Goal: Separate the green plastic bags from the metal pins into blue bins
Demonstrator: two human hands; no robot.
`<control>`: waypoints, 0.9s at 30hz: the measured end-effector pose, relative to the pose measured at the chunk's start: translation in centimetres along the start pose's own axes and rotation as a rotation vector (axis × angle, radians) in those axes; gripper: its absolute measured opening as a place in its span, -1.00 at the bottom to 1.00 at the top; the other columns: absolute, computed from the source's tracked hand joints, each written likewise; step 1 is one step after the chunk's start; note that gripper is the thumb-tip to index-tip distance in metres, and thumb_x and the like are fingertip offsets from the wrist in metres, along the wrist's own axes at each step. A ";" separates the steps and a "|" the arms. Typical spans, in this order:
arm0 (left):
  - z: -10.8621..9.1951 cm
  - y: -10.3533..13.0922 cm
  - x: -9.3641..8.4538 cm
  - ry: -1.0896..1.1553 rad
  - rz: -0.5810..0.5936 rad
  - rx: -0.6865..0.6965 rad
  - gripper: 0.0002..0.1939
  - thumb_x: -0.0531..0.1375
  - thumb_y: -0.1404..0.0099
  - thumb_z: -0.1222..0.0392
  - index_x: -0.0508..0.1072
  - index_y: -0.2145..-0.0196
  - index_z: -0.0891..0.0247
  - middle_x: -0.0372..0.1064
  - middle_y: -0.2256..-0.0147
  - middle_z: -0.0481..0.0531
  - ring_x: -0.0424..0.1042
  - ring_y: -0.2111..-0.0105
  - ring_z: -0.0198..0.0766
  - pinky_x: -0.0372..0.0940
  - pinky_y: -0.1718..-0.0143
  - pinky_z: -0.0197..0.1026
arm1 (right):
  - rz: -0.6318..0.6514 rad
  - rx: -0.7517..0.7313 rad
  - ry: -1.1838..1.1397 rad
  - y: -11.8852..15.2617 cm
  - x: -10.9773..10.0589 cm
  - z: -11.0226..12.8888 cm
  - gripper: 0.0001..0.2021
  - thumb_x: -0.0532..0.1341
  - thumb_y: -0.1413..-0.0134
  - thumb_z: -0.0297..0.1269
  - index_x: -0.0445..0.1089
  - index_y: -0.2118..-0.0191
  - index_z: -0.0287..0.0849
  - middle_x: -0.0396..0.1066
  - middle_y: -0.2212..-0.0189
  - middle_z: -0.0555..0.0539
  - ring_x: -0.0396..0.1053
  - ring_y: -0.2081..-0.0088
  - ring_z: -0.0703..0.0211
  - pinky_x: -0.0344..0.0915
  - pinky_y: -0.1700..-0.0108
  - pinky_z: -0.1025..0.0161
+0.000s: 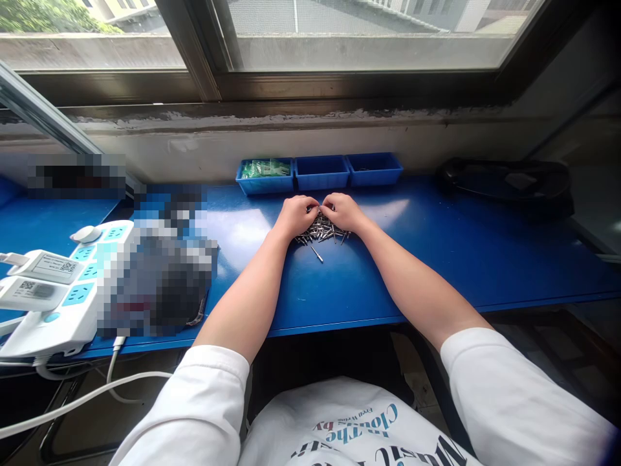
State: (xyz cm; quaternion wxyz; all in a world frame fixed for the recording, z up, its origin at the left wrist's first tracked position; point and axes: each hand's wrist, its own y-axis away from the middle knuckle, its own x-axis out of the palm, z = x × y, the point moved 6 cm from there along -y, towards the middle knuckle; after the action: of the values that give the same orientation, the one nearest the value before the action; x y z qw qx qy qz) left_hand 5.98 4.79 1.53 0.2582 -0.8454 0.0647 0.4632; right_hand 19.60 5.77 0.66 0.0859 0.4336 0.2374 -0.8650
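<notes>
A pile of small silvery metal pins (pixel 322 229) lies on the blue table, several of them with a thicker part at one end. My left hand (pixel 297 215) is over the pile's left side, its fingers curled and thumb pressed in toward the middle. Mirroring it on the right, my right hand (pixel 341 211) has its thumb and fingers pinched. The fingertips of both hands meet above the pile; whatever is between them is too small or hidden to make out. One loose pin (pixel 317 254) lies apart, nearer to me.
Three blue bins (pixel 322 173) stand in a row behind my hands; the left one holds green-and-clear packets (pixel 266 169). A white power strip (pixel 92 272) with chargers and cables lies at left, beside a blurred-out dark item (pixel 160 278). At right rests a black case (pixel 507 184).
</notes>
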 end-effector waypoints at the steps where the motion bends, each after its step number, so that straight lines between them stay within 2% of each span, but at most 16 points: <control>1: 0.0 0.0 0.0 0.003 -0.001 -0.002 -0.73 0.09 -0.24 0.19 0.59 0.23 0.19 0.56 0.22 0.05 0.48 0.17 -0.14 0.34 0.06 -0.17 | 0.006 0.002 -0.033 0.1 -0.1 0.0 -0.85 0.16 -0.06 -0.26 0.45 0.37 -0.18 0.46 0.37 -0.07 0.35 0.32 0.15 0.23 0.26 0.23; 6: 0.4 -0.1 0.2 0.032 -0.024 -0.005 -0.72 0.08 -0.24 0.22 0.59 0.23 0.20 0.56 0.21 0.05 0.49 0.17 -0.15 0.34 0.06 -0.18 | 0.118 -0.078 -0.088 0.7 -0.7 0.7 -0.78 0.29 0.09 -0.22 0.51 0.27 -0.17 0.48 0.26 -0.08 0.36 0.17 0.05 0.25 0.12 0.18; 9: 0.5 -0.1 0.2 0.051 -0.032 -0.009 -0.72 0.08 -0.23 0.23 0.59 0.24 0.22 0.56 0.22 0.06 0.49 0.18 -0.16 0.34 0.07 -0.18 | 0.127 -0.093 -0.067 0.7 -0.7 0.5 -0.78 0.31 0.09 -0.21 0.53 0.27 -0.15 0.48 0.25 -0.09 0.35 0.14 0.03 0.24 0.07 0.14; 15: 0.5 -0.1 0.2 0.071 -0.032 -0.021 -0.74 0.10 -0.23 0.23 0.59 0.25 0.20 0.56 0.22 0.04 0.50 0.18 -0.16 0.35 0.07 -0.18 | 0.075 -0.082 -0.124 0.5 -0.3 0.0 -0.89 0.30 0.04 -0.27 0.54 0.36 -0.16 0.48 0.38 -0.06 0.34 0.26 0.12 0.24 0.16 0.20; 20: 0.3 0.0 -0.2 0.104 -0.055 0.006 -0.76 0.12 -0.22 0.22 0.59 0.26 0.21 0.56 0.23 0.05 0.50 0.19 -0.16 0.35 0.07 -0.17 | 0.034 -0.063 -0.160 0.6 -0.7 0.2 -0.90 0.27 -0.01 -0.27 0.52 0.37 -0.15 0.49 0.38 -0.04 0.34 0.28 0.14 0.23 0.17 0.21; 24: -0.3 0.1 -0.7 0.183 -0.100 0.053 -0.80 0.17 -0.21 0.19 0.58 0.26 0.21 0.56 0.25 0.05 0.50 0.20 -0.18 0.36 0.10 -0.18 | -0.056 0.005 -0.200 0.5 -1.4 -0.1 -0.81 0.19 -0.12 -0.20 0.47 0.36 -0.18 0.48 0.40 -0.05 0.34 0.34 0.16 0.22 0.23 0.22; 27: -0.9 0.0 -0.9 0.210 -0.146 0.108 -0.83 0.20 -0.21 0.20 0.57 0.27 0.23 0.56 0.28 0.05 0.50 0.24 -0.20 0.36 0.12 -0.18 | -0.114 0.031 -0.226 0.5 -1.9 0.1 -0.67 0.11 -0.20 -0.06 0.43 0.41 -0.19 0.47 0.43 -0.07 0.35 0.36 0.16 0.21 0.24 0.23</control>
State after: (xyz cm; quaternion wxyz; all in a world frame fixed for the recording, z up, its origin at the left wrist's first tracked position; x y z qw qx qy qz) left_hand 6.10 4.23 2.67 0.3284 -0.8764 0.0545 0.3479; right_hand 20.87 5.24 2.03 0.0561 0.3203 0.2373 -0.9154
